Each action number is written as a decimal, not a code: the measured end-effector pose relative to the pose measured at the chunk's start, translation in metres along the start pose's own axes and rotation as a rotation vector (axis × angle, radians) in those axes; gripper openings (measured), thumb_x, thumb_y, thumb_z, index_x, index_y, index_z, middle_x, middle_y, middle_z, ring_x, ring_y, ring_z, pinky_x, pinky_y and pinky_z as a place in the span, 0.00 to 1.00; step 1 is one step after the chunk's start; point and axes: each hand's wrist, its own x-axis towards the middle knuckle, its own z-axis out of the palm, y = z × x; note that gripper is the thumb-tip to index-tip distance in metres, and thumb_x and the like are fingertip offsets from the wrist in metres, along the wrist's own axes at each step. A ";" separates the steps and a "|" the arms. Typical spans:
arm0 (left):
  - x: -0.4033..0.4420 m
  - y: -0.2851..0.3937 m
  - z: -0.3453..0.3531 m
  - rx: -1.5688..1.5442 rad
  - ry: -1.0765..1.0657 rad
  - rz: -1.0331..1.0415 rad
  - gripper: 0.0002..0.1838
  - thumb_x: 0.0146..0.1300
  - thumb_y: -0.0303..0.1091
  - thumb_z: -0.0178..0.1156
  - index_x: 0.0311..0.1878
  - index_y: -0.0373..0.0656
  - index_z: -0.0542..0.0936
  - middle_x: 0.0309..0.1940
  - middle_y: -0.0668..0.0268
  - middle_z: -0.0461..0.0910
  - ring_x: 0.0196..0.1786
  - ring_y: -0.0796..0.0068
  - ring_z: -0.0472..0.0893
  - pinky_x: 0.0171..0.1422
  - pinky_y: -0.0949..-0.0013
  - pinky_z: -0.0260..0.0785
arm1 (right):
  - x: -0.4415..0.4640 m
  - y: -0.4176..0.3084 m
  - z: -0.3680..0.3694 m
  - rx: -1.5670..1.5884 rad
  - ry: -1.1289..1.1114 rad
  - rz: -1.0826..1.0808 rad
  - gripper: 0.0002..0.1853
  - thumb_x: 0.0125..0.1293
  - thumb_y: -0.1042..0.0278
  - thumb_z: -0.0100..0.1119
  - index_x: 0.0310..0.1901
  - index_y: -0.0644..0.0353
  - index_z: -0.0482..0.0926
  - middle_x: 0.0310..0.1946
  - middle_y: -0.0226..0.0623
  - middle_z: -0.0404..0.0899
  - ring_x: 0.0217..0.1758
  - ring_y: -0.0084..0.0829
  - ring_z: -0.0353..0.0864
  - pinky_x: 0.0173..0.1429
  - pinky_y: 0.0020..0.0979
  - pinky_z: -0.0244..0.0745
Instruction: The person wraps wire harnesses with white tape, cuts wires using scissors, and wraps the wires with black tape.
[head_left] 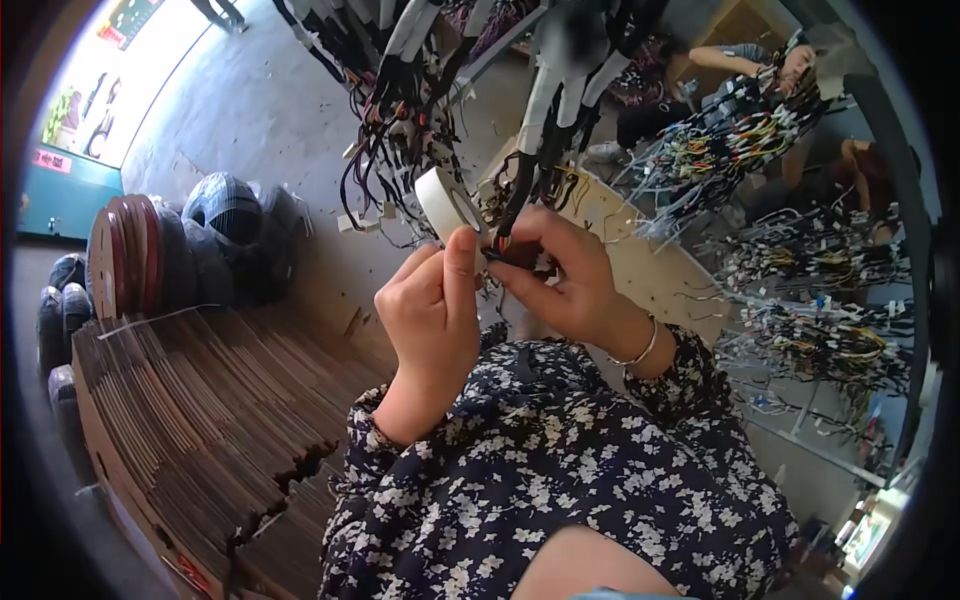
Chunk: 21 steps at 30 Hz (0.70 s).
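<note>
My left hand (430,315) is closed on a roll of white tape (443,205), its thumb raised against the roll's lower edge. Close beside it, my right hand (570,270) pinches a dark wire bundle (515,215) between thumb and fingers; a bit of red and orange wire shows at the fingertips. The bundle hangs down from white-wrapped harness branches (545,105) above. Another group of hanging wires with white connectors (385,140) is just left of and above the tape roll. The fingertips partly hide where tape and wires meet.
Stacked flat cardboard (200,400) stands at the lower left, with reels (125,255) and wrapped coils (222,208) behind it. Wire harnesses (810,340) lie on racks at the right. A person (735,85) is at the upper right, beyond more harnesses.
</note>
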 end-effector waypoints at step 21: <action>0.044 -0.010 -0.047 -0.062 -0.475 -0.810 0.18 0.71 0.43 0.61 0.40 0.34 0.79 0.45 0.52 0.79 0.44 0.63 0.80 0.47 0.55 0.73 | 0.006 0.004 0.018 -0.068 0.194 -0.177 0.11 0.71 0.59 0.56 0.39 0.59 0.74 0.31 0.43 0.75 0.35 0.50 0.77 0.36 0.45 0.71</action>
